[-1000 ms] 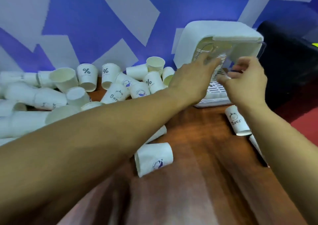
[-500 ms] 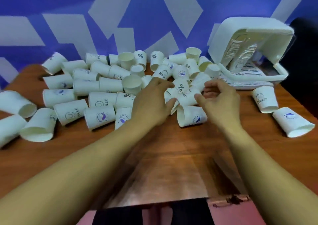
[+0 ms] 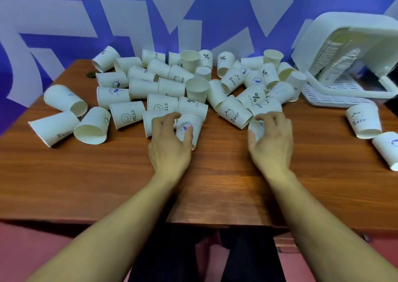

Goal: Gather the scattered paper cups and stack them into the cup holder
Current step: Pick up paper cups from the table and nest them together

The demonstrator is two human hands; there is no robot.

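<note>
While the cup holder (image 3: 349,26) holds stacks (image 3: 341,57), left hand (image 3: 170,140) grips a cup (image 3: 190,123), right hand (image 3: 272,140) another

My forearms reach forward over the near edge of the table (image 3: 215,187), almost parallel. My left hand (image 3: 170,140) lies palm down, fingers curled, thumb pressing the side of a blue-logo cup (image 3: 192,124). My right hand (image 3: 271,139), palm turned inward, curls its fingers round a second cup (image 3: 256,127).
</note>
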